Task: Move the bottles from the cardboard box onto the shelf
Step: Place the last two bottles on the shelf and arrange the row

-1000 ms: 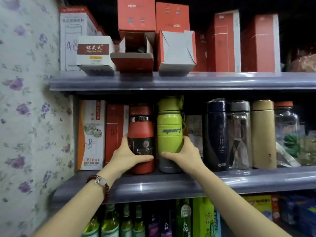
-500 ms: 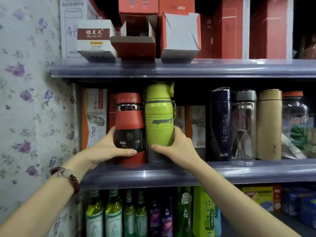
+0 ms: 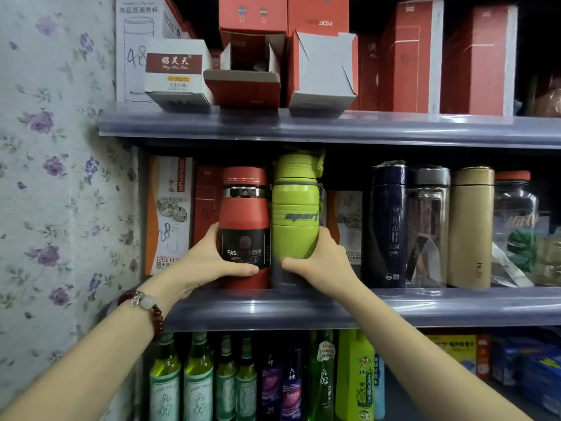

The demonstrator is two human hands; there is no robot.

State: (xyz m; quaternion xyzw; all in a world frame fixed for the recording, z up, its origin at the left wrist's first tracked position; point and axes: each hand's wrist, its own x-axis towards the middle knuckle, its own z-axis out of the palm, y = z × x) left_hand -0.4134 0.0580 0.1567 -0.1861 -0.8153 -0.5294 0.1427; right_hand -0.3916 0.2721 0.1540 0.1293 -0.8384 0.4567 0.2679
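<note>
Since the earlier frames we have drawn the two bottles forward toward the front lip of the shelf [image 3: 303, 311], and both now stand upright on it, side by side and touching. Our left hand [image 3: 209, 262] is wrapped around the lower body of the red bottle [image 3: 244, 214], thumb lying across the front beneath its black label band. The band reads "FAS… CUP"; the middle letters are faint. Our right hand [image 3: 321, 262] is closed around the lower part of the green bottle [image 3: 294, 214], thumb across the front where the green sleeve meets the grey base. The green body carries the word "sport" in dark letters. A beaded bracelet [image 3: 145, 305] sits on the left wrist.

To the right on the same shelf, well apart from the green bottle, stand a navy flask [image 3: 388, 226] marked "304", a clear bottle [image 3: 428, 226] with a grey cap, a gold flask [image 3: 470, 226] and a glass jar [image 3: 516, 220] with an orange lid. Behind the red bottle, an orange-and-white carton [image 3: 168, 214] reads "HENGYUN" and "fashion", with a handwritten "28".

On the upper shelf [image 3: 334, 129], a white box [image 3: 136, 50] bears a handwritten "48". Red cartons [image 3: 318, 13] beside it show an inverted "MIDF" mark. Green glass bottles [image 3: 182, 384] stand on the level below.
</note>
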